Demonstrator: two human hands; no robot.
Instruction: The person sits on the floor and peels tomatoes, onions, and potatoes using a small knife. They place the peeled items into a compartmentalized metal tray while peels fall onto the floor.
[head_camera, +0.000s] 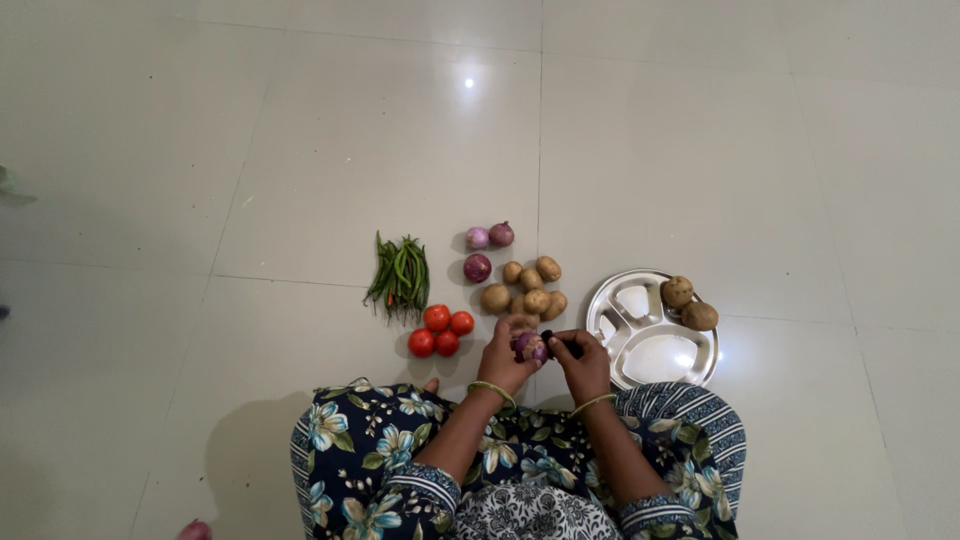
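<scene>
While the person sits cross-legged on the pale tiled floor (300, 150), the head view looks straight down on both hands, raised just in front of the knees.

Left hand (505, 355): fingers curled around a purple onion (530, 347), cupping it from the left. Right hand (583, 362): closed on a small dark-handled tool, probably a knife (560, 343); the blade is too small to make out. The tool's long axis runs roughly left-right, its tip meeting the onion's right side. The onion sits between the two hands, touching both.

Around them, beyond the hands: a heap of potatoes (528, 290) just ahead, three more onions (486, 250) past that, four tomatoes (440, 330) near the left hand, a bundle of green beans and chillies (400, 275) further left. To the right, a round steel compartment plate (650, 345) lies close to the right hand, with two potatoes (688, 303) at its far rim. Nothing stands between the hands and the onion.
</scene>
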